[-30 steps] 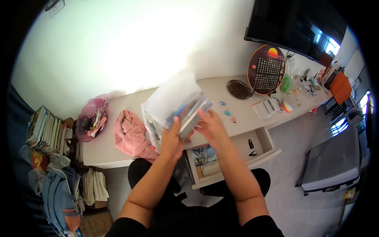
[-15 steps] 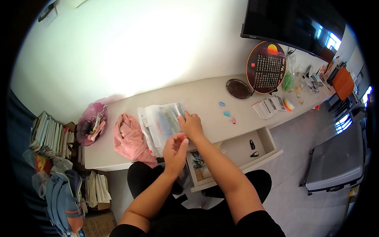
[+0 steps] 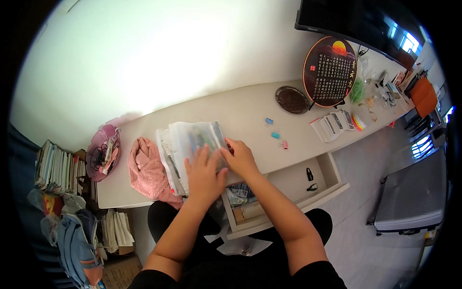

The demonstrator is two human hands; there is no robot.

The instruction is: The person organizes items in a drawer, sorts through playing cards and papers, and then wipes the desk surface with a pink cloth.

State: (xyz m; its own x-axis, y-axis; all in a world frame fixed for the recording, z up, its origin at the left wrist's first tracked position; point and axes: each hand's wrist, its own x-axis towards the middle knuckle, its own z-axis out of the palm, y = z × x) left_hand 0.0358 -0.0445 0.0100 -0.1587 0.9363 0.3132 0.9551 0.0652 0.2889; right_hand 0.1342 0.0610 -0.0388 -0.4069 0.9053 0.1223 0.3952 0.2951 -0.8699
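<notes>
a long pale desk (image 3: 248, 118) runs along the wall, a dark screen (image 3: 353, 26) above its right part and a grey suitcase (image 3: 409, 195) on the floor to the right. a drawer (image 3: 288, 188) stands pulled out at the near edge. left of it, a crumpled pink towel (image 3: 147, 166) lies on the desk, just beside a frosted, see-through pouch (image 3: 190, 137) resting on white papers (image 3: 166, 156). the left hand (image 3: 206, 180) is spread wide, palm down over the pouch. the right hand (image 3: 242, 160) is narrow, fingers bent at the pouch's right edge; whether it pinches it, i cannot tell. smallest, three binder clips, blue (image 3: 269, 121), teal (image 3: 275, 135) and pink (image 3: 285, 145), lie apart to the right.
</notes>
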